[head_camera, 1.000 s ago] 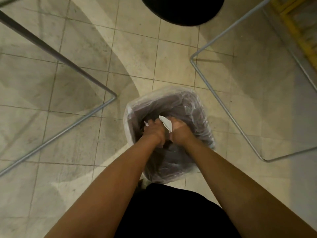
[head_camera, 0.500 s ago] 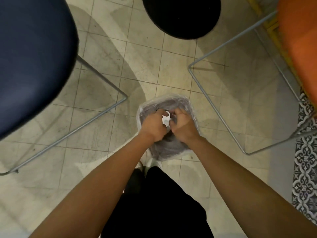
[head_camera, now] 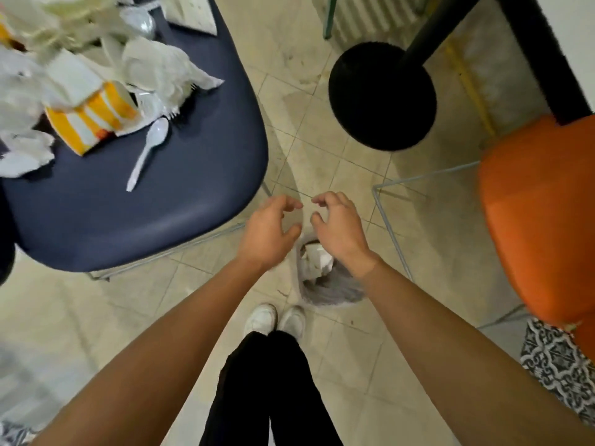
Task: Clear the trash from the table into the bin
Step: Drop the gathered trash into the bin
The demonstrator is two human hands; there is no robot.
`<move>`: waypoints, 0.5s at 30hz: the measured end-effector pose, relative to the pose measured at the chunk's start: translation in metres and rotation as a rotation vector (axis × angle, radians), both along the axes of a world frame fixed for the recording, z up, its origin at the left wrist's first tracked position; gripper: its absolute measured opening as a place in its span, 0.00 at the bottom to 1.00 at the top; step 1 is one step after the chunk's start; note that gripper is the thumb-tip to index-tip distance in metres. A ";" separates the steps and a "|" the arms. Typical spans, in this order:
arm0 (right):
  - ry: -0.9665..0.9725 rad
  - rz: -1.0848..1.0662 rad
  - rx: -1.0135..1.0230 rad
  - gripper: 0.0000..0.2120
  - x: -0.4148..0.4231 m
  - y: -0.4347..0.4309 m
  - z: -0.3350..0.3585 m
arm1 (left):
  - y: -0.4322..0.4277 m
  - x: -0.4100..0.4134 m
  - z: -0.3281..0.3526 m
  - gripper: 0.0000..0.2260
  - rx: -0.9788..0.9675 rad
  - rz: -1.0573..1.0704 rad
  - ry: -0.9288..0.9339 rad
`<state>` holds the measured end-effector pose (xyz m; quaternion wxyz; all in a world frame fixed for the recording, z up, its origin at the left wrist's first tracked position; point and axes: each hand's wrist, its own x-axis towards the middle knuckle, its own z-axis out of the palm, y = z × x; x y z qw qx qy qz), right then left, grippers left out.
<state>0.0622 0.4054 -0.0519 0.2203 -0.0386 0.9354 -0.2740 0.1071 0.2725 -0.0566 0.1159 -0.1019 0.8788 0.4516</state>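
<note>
Both hands hang just above the bin (head_camera: 335,291), which stands on the tiled floor in front of the person's white shoes (head_camera: 275,320). The left hand (head_camera: 269,233) is over the bin's left edge and the right hand (head_camera: 338,230) over its far right part. Each has its fingers loosely curled and spread, thumb apart from the rest, and neither holds anything. Inside the bin's thin plastic liner lies crumpled white paper (head_camera: 317,260), directly below the gap between the two wrists, so this load reads as delivered and the step in hand as the turn towards another pickup. Most of the trash is up and to the left of the bin, on the dark blue table (head_camera: 161,220). A white plastic spoon (head_camera: 146,156) lies nearest the bin, an orange-and-white striped carton (head_camera: 96,120) lies beyond it, and crumpled napkins (head_camera: 157,67) are heaped farther off (the far pile is blurred, so its items cannot be counted). An orange chair (head_camera: 541,220) stands to the right of the bin. The next move likely calls for reaching up and left from the bin to the table and gathering the light, loose paper in both hands. The spoon is flat and thin, so it probably needs a fingertip pinch or a slide to the table edge.
</note>
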 end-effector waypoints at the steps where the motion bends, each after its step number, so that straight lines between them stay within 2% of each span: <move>1: 0.006 0.021 -0.007 0.15 -0.005 -0.010 0.008 | -0.009 -0.002 0.007 0.12 -0.023 0.030 0.026; 7: 0.035 0.146 -0.026 0.15 -0.030 -0.068 0.031 | -0.063 -0.007 0.026 0.12 -0.109 0.183 0.097; 15: 0.041 0.231 -0.024 0.15 -0.067 -0.155 0.031 | -0.150 -0.036 0.024 0.14 -0.240 0.278 0.034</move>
